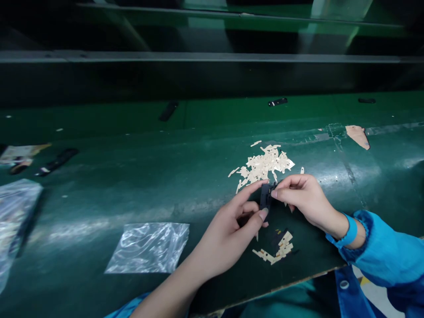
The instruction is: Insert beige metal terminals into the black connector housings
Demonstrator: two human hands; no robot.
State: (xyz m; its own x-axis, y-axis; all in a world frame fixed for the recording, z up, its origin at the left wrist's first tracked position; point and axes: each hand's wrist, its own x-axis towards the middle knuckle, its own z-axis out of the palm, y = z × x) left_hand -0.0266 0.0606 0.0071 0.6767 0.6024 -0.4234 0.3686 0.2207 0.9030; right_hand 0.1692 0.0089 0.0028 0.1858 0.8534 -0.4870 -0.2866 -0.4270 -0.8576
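Observation:
A small black part (265, 197) is held upright between the thumb and fingers of my left hand (236, 225). From the right, my right hand (303, 194) pinches at the part's upper edge, thumb and forefinger together; whatever lies between those fingertips is too small to make out. Just beyond both hands is a heap of thin cream-coloured pieces (268, 163). Nearer the table edge, below the hands, lies a smaller group of similar cream pieces (281, 249).
An empty-looking clear plastic bag (149, 248) lies left of my left forearm, and a fuller bag (16, 221) at the far left. Black parts (57, 162) lie scattered toward the left and back. A brown scrap (358, 136) is at right. The table's front edge (281, 289) runs below.

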